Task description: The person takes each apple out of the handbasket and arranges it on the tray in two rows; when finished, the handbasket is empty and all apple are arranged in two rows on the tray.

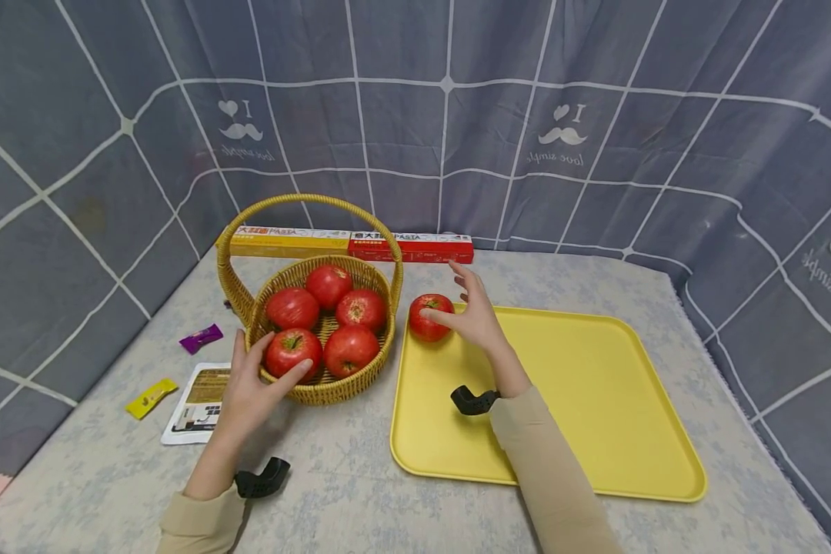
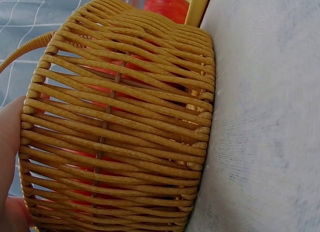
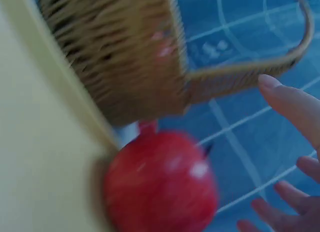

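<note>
Curtain (image 1: 415, 115) of grey cloth with white lines fills the upper half of the head view and closes the table on three sides; in two places it carries a moustache drawing with the words "love simple" under it.

Below it, the table (image 1: 360, 492) has a pale patterned cover. In the lower right lies the yellow tray (image 1: 595, 400), flat, with its left edge just beside the basket. One tomato (image 1: 429, 317) sits in the tray's upper left corner. The right hand (image 1: 474, 312) is at this tomato with spread, nearly straight fingers; the fingertips touch its top and side, but they do not curl around it. In the right wrist view the fingers are also wide.

Left of centre stands the wicker basket (image 1: 318, 385) with a tall handle, holding five tomatoes close together. The left hand (image 1: 252, 388) rests against the basket's near wall, with the thumb over the rim touching the front tomato (image 1: 289, 350); I judge it steadies the basket.

Behind the basket lies a long box (image 1: 346, 245), half yellow and half red, with "PASTA" printed on it.

At the left of the table are a printed packet (image 1: 199, 404), its text too small to read, a purple wrapper (image 1: 201, 338) and a yellow wrapper (image 1: 151, 397).
</note>
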Demonstrator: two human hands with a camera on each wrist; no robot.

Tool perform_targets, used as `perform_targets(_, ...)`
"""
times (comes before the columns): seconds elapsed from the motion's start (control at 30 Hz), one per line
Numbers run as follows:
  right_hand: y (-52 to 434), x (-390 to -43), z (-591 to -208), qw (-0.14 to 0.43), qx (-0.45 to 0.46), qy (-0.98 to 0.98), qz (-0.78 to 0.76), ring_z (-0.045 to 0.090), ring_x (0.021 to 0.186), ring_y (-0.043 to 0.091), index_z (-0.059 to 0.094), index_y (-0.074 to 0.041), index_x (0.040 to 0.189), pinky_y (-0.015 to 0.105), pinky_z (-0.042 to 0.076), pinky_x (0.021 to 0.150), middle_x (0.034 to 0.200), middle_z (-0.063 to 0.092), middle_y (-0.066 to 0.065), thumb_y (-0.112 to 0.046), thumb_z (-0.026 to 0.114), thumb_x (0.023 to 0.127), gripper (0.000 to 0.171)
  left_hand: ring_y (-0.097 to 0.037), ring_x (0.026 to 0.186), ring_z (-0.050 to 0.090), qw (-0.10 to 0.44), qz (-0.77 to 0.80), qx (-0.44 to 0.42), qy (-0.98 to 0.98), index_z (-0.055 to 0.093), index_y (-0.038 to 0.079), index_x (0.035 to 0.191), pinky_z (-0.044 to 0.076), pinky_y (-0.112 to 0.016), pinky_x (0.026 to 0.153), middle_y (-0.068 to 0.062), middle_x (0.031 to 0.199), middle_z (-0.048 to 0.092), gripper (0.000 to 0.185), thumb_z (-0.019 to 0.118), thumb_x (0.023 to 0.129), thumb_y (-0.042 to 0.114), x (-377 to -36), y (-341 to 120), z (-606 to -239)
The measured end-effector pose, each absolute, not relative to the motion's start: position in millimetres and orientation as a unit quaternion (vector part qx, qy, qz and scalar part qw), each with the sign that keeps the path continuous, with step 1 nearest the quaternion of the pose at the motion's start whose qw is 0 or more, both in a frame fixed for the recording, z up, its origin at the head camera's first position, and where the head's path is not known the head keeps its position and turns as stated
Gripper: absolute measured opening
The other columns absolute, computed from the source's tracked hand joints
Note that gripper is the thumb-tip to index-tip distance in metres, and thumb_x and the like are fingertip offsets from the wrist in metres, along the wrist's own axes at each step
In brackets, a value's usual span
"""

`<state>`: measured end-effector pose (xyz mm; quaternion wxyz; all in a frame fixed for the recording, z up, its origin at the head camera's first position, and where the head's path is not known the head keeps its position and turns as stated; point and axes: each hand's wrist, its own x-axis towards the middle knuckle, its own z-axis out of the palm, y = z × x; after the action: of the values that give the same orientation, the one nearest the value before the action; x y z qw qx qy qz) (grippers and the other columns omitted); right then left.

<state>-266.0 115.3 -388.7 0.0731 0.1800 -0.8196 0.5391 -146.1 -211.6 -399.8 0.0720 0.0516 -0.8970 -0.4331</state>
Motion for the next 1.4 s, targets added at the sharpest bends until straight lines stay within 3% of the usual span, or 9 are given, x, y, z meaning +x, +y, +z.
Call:
perform_targets(0.1, 109.0, -254.4, -372.3, 0.123, 0.228, -0.772, 0.58, 0.045, 0.123, 0.026, 0.03, -0.016, 0.144, 0.044, 0.038, 0.101, 0.14, 0.038, 0.008, -0.015, 0.078, 0.078, 0.081, -0.045, 0.139, 0.002, 0.075, -0.432, 0.048, -0.898, 0.031, 0.003, 0.145, 0.014, -0.068, 0.102, -0.02, 0.154, -0.011, 0.086, 0.067, 0.082, 0.05, -147.4, -210.8, -400.6)
perform_targets(0.33, 83.2, -220.2, -341.1, 0.121, 0.314, -0.712, 0.616, 0.052, 0.114, 0.036, 0.035, 0.0, 0.138, 0.05, 0.043, 0.094, 0.132, 0.045, 0.02, 0.004, 0.072, 0.078, 0.07, -0.045, 0.139, 0.002, 0.072, -0.429, 0.047, -0.899, 0.031, 0.003, 0.145, 0.014, -0.068, 0.102, -0.019, 0.154, -0.01, 0.086, 0.066, 0.082, 0.05, -148.1, -208.6, -400.2)
perform_targets(0.57, 60.8, -207.1, -346.2, 0.042, 0.349, -0.724, 0.593, 0.048, 0.115, 0.043, 0.032, 0.005, 0.137, 0.056, 0.038, 0.096, 0.131, 0.045, 0.026, 0.004, 0.069, 0.081, 0.067, -0.045, 0.139, 0.002, 0.073, -0.432, 0.045, -0.898, 0.031, 0.003, 0.145, 0.014, -0.068, 0.102, -0.019, 0.154, -0.011, 0.086, 0.067, 0.082, 0.05, -148.7, -206.9, -399.8)
perform_targets(0.87, 48.8, -234.8, -390.8, -0.004, 0.392, -0.761, 0.516, 0.046, 0.123, 0.026, 0.037, -0.003, 0.138, 0.031, 0.037, 0.103, 0.134, 0.046, 0.016, -0.014, 0.076, 0.08, 0.07, -0.045, 0.139, 0.001, 0.071, -0.435, 0.046, -0.897, 0.03, 0.004, 0.145, 0.014, -0.069, 0.101, -0.018, 0.154, -0.012, 0.086, 0.067, 0.083, 0.049, -148.8, -206.9, -398.8)
perform_targets(1.07, 48.0, -243.9, -387.8, -0.022, 0.415, -0.779, 0.47, 0.046, 0.12, 0.023, 0.05, -0.004, 0.13, 0.025, 0.037, 0.102, 0.128, 0.05, 0.008, -0.019, 0.078, 0.078, 0.061, -0.044, 0.139, 0.001, 0.069, -0.437, 0.05, -0.896, 0.03, 0.004, 0.145, 0.014, -0.069, 0.101, -0.017, 0.155, -0.012, 0.086, 0.066, 0.083, 0.049, -149.2, -207.0, -399.5)
perform_targets(1.27, 40.6, -253.9, -380.6, -0.084, 0.432, -0.761, 0.477, 0.048, 0.119, 0.024, 0.052, -0.003, 0.126, 0.03, 0.04, 0.101, 0.126, 0.051, 0.007, -0.014, 0.079, 0.077, 0.057, -0.044, 0.139, 0.002, 0.071, -0.442, 0.053, -0.893, 0.03, 0.004, 0.145, 0.015, -0.069, 0.101, -0.015, 0.155, -0.012, 0.085, 0.066, 0.083, 0.05, -147.5, -207.9, -401.7)
perform_targets(1.4, 29.8, -257.2, -377.9, -0.105, 0.452, -0.771, 0.436, 0.049, 0.116, 0.017, 0.054, -0.006, 0.125, 0.025, 0.039, 0.099, 0.125, 0.053, 0.006, -0.021, 0.078, 0.078, 0.055, -0.046, 0.138, 0.004, 0.074, -0.442, 0.056, -0.892, 0.03, 0.003, 0.145, 0.015, -0.069, 0.101, -0.017, 0.155, -0.011, 0.086, 0.066, 0.083, 0.049, -146.3, -208.4, -403.1)
